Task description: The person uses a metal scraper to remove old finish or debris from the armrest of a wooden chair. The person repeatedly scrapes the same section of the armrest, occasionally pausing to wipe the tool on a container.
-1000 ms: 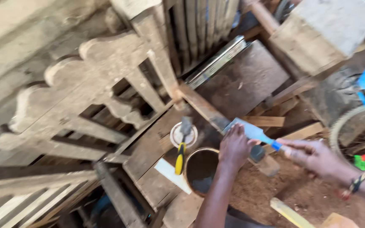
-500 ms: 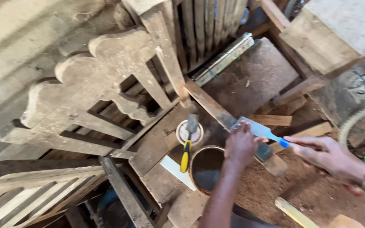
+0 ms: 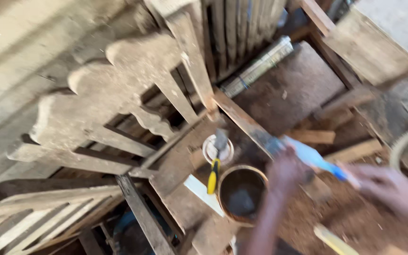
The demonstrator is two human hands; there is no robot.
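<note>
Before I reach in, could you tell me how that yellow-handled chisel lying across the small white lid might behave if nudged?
The yellow-handled chisel looks stiff. Its blade lies on the white lid, so it may well pivot or slide off. Its handle looks rounded, so it might roll towards the round tub.

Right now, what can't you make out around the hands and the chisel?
- Head view, left hand: motion blur, finger placement on the blue-handled chisel unreadable.
- Right hand: blurred, grip on the handle unclear; its wrist is cut off by the right edge.
- Chisel tip: smeared against the wooden strip, so contact cannot be told.
- Round container: dark inside, contents cannot be told.
</note>
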